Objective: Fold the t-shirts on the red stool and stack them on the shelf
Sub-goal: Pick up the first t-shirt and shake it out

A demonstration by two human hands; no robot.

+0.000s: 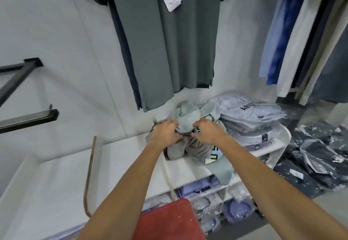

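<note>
A crumpled heap of pale green and grey-beige t-shirts (pixel 188 119) lies on the white shelf top (pixel 131 155), with one end hanging over the front edge. My left hand (pixel 166 133) rests on the heap's left side with its fingers curled into the cloth. My right hand (pixel 207 131) pinches the cloth at the heap's middle, just right of my left hand. The red stool (pixel 167 221) stands below, between my forearms, with its seat bare.
Packaged shirts (pixel 250 113) are stacked on the shelf right of the heap. More packaged shirts fill the cubbies (pixel 207 189) below. Dark bagged garments (pixel 320 151) lie on the floor at right. A grey shirt (pixel 165 41) hangs above. A wooden stick (pixel 89 175) leans at left.
</note>
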